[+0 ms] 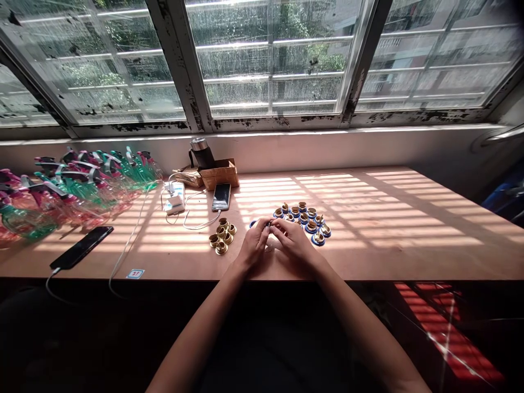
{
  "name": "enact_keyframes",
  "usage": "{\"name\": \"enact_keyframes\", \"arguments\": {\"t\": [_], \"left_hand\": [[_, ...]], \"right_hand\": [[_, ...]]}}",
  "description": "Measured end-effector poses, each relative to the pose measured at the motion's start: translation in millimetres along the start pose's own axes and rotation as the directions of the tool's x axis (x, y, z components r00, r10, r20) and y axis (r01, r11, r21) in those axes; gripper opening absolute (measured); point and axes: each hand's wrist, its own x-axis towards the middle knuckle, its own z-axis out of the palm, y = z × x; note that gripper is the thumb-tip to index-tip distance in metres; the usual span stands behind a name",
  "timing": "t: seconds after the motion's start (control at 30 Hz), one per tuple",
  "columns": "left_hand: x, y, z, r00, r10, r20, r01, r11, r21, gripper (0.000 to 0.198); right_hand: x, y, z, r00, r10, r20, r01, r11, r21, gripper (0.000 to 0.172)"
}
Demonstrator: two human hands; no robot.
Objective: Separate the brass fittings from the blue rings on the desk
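My left hand and my right hand meet over the front part of the table, fingertips pinched together. Between them is something small and dark that I cannot make out. A bit of blue rim shows beside the left fingers. Just left of my hands stands a cluster of small gold-coloured metal cups with flared bases. Behind and right of my right hand sit several similar gold pieces on blue bases, some with a small part sticking up out of them.
Spray bottles in green and pink crowd the table's left end. A black phone, a charging phone, a power strip, cables, a cardboard box and a thermos stand nearer. A numbered label lies by the front edge.
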Motion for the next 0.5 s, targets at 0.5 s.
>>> {"name": "enact_keyframes", "arguments": {"t": [0.5], "left_hand": [[-1.1, -7.6, 4.0, 0.994, 0.096, 0.053, -0.102, 0.987, 0.121, 0.052]], "right_hand": [[-0.3, 6.6, -0.1, 0.995, 0.095, -0.014, -0.095, 0.995, 0.023, 0.024]]}}
